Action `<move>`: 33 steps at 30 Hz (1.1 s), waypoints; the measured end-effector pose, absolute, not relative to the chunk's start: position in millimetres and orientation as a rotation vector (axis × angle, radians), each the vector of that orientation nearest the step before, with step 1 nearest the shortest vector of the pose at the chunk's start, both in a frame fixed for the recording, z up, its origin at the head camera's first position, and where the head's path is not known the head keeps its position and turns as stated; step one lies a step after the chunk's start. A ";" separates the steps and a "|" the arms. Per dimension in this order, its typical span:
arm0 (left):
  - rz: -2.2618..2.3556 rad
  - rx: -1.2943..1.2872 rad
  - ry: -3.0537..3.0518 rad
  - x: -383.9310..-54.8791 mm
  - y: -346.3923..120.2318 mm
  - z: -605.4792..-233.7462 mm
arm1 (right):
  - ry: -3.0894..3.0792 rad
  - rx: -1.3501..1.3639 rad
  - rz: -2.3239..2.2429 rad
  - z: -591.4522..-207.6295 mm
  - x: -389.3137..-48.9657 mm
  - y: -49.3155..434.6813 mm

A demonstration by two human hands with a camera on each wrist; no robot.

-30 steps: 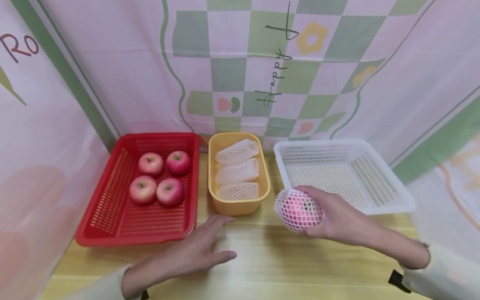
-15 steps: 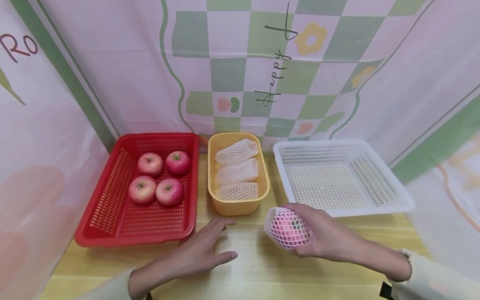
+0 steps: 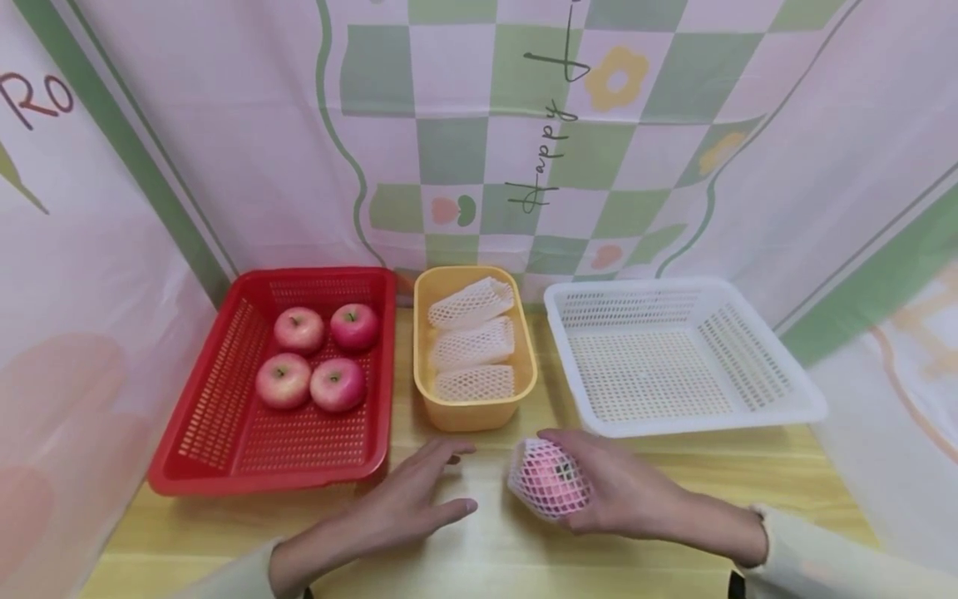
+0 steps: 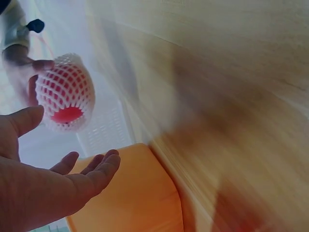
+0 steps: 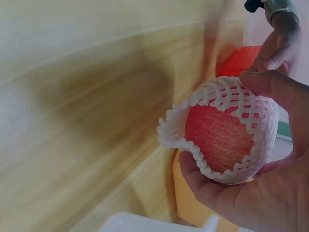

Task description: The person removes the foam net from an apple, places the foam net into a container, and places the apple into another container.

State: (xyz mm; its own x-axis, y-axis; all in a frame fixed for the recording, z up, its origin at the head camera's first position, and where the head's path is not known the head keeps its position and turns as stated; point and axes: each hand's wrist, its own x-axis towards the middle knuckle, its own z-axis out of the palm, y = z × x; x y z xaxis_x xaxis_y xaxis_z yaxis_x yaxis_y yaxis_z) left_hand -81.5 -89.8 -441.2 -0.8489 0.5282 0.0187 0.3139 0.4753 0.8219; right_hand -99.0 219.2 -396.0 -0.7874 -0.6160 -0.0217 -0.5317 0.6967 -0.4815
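Note:
My right hand (image 3: 624, 487) grips an apple (image 5: 219, 137) wrapped in a white foam net (image 3: 550, 481), above the table in front of the yellow bin. In the right wrist view the net gapes at one end, baring red skin, with thumb and fingers curled round it. Left of it, my left hand (image 3: 404, 499) holds nothing; its fingers are spread and slightly bent, a short gap from the netted apple. Several bare apples (image 3: 338, 384) lie in the red basket (image 3: 269, 482). Three flat foam nets (image 3: 473, 343) lie in the yellow bin (image 3: 475, 416).
A white perforated basket (image 3: 696, 420) stands at the right on the wooden table (image 3: 479, 574). Behind everything hangs a printed cloth (image 3: 449, 150), which also rises along both sides.
My right hand has carried the netted apple from beside the white basket's front left corner toward me and leftward, closer to my left hand. The left hand has shifted only slightly rightward.

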 end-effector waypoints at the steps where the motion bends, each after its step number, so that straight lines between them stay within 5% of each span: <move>1: 1.315 0.722 2.483 -81.6 -89.2 -441.4 | 2.723 -0.937 -0.686 -398.2 -99.1 218.5; 33: 1.617 0.670 2.287 -97.0 -61.0 -468.3 | 2.682 -1.020 -0.687 -430.0 -95.5 202.9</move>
